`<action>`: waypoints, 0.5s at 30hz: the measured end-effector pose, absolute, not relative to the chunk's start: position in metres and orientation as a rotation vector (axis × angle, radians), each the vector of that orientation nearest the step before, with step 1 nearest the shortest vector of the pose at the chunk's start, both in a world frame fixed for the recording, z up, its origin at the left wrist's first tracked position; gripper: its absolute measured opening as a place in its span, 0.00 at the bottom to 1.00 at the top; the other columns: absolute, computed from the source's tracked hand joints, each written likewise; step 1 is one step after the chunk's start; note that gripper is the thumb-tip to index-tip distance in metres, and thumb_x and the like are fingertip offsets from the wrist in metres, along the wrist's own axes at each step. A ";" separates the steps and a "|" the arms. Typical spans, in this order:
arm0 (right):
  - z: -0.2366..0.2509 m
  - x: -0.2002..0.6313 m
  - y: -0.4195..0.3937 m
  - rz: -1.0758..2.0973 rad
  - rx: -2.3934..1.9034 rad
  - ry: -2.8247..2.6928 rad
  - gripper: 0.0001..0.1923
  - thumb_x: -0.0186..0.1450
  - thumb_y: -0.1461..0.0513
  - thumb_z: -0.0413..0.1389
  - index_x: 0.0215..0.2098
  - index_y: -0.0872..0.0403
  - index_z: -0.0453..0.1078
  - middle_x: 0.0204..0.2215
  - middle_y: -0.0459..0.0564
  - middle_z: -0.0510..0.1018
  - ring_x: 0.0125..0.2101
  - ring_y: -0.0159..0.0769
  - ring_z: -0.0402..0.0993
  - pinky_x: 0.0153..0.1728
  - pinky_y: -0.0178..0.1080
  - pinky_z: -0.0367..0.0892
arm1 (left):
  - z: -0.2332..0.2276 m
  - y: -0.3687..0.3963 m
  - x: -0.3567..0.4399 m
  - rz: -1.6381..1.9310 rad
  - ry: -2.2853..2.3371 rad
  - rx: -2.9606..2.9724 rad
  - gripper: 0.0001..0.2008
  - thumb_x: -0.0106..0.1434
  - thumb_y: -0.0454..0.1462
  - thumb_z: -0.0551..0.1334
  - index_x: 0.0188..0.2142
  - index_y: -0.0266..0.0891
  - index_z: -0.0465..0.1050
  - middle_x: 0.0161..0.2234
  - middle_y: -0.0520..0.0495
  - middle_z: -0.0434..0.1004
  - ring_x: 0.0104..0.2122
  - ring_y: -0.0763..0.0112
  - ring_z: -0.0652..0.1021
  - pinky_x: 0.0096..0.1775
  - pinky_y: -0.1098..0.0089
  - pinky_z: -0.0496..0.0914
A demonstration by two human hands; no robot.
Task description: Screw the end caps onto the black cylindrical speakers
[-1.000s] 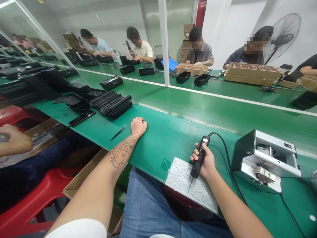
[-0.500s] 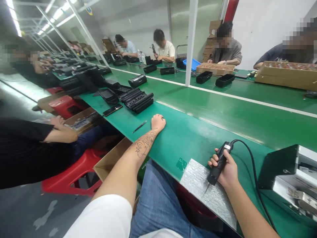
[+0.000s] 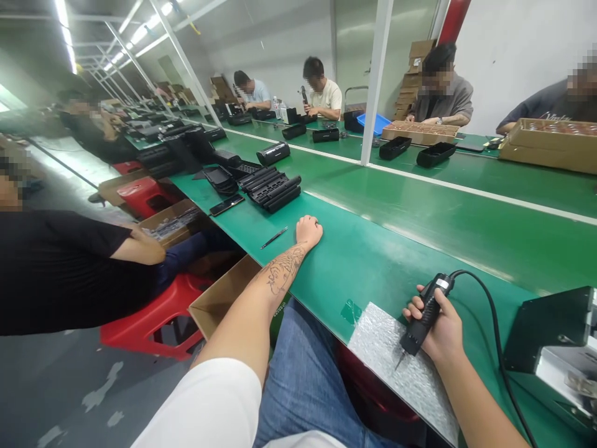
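Observation:
My right hand [image 3: 443,330] is wrapped round a black corded electric screwdriver [image 3: 425,316]. Its thin bit points down over a silvery textured mat [image 3: 373,330] at the bench's front edge. Out to the left, my left hand [image 3: 310,233] rests on the green bench top [image 3: 345,249] with its fingers curled in; whatever they may hold is hidden. A slim dark pen-like tool [image 3: 274,238] lies just left of that hand. Beyond it are a stack of black plastic housings [image 3: 273,190] and a dark phone [image 3: 227,205].
A black and metal machine [image 3: 550,348] stands on the right, near the screwdriver's cable [image 3: 494,317]. A white post [image 3: 375,87] rises from the bench's middle line. On the left, a person in black [image 3: 69,267] sits on a red stool [image 3: 153,323]. Several people work across the bench.
The view has swung slightly left, so everything sits further right. Both hands keep about the same place and hold; the neighbour's hand has dropped partly out of sight.

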State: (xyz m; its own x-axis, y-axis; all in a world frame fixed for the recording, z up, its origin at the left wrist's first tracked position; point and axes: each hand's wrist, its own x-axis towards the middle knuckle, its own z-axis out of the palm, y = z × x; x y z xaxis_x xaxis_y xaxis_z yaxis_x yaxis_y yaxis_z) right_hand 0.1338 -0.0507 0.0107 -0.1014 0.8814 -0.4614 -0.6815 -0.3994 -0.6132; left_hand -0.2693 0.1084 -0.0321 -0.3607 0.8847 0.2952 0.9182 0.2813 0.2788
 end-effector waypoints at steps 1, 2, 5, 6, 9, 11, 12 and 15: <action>0.011 0.134 -0.051 1.743 -0.968 -0.287 0.16 0.63 0.51 0.66 0.42 0.52 0.76 0.23 0.41 0.67 0.21 0.30 0.62 0.27 0.38 0.73 | -0.032 0.108 -0.269 -0.621 -2.446 -1.724 0.16 0.76 0.46 0.65 0.56 0.40 0.78 0.59 0.39 0.78 0.57 0.57 0.79 0.61 0.50 0.76; 0.011 0.134 -0.050 1.742 -0.972 -0.281 0.15 0.63 0.51 0.65 0.42 0.52 0.76 0.23 0.41 0.67 0.21 0.30 0.62 0.26 0.38 0.73 | -0.031 0.107 -0.269 -0.618 -2.445 -1.722 0.16 0.76 0.46 0.65 0.56 0.40 0.77 0.59 0.39 0.78 0.57 0.57 0.79 0.61 0.50 0.76; 0.011 0.134 -0.050 1.740 -0.979 -0.273 0.14 0.65 0.51 0.63 0.42 0.52 0.77 0.23 0.42 0.67 0.21 0.30 0.62 0.26 0.38 0.73 | -0.026 0.105 -0.269 -0.621 -2.442 -1.729 0.16 0.76 0.46 0.66 0.56 0.40 0.77 0.59 0.40 0.78 0.57 0.58 0.79 0.60 0.50 0.77; 0.011 0.134 -0.050 1.738 -0.979 -0.277 0.13 0.66 0.51 0.62 0.42 0.52 0.77 0.23 0.42 0.67 0.21 0.30 0.62 0.26 0.38 0.73 | -0.023 0.104 -0.268 -0.627 -2.438 -1.737 0.16 0.76 0.46 0.66 0.56 0.40 0.77 0.59 0.40 0.78 0.56 0.58 0.79 0.60 0.50 0.77; 0.013 0.134 -0.050 1.737 -0.975 -0.278 0.13 0.66 0.52 0.62 0.41 0.52 0.77 0.24 0.42 0.67 0.21 0.30 0.62 0.26 0.37 0.73 | -0.015 0.100 -0.257 -0.657 -2.395 -1.814 0.16 0.76 0.46 0.65 0.56 0.40 0.77 0.59 0.39 0.78 0.57 0.58 0.79 0.60 0.50 0.76; 0.014 0.134 -0.051 1.742 -0.978 -0.269 0.13 0.65 0.52 0.63 0.41 0.53 0.77 0.24 0.42 0.67 0.20 0.30 0.62 0.26 0.37 0.73 | -0.015 0.096 -0.236 -0.678 -2.338 -1.908 0.16 0.76 0.45 0.65 0.55 0.39 0.78 0.59 0.39 0.78 0.58 0.57 0.78 0.62 0.50 0.74; 0.014 0.135 -0.051 1.743 -0.977 -0.264 0.13 0.65 0.52 0.62 0.41 0.53 0.77 0.23 0.42 0.66 0.20 0.29 0.61 0.26 0.37 0.73 | -0.017 0.093 -0.221 -0.682 -2.308 -1.957 0.15 0.76 0.45 0.65 0.55 0.41 0.78 0.60 0.40 0.77 0.58 0.58 0.78 0.63 0.51 0.73; 0.012 0.140 -0.051 1.739 -0.968 -0.249 0.13 0.65 0.53 0.61 0.41 0.54 0.77 0.23 0.41 0.65 0.20 0.29 0.60 0.25 0.37 0.73 | -0.034 0.088 -0.162 -0.655 -2.250 -2.074 0.12 0.74 0.45 0.67 0.54 0.50 0.80 0.61 0.48 0.77 0.60 0.66 0.76 0.65 0.63 0.70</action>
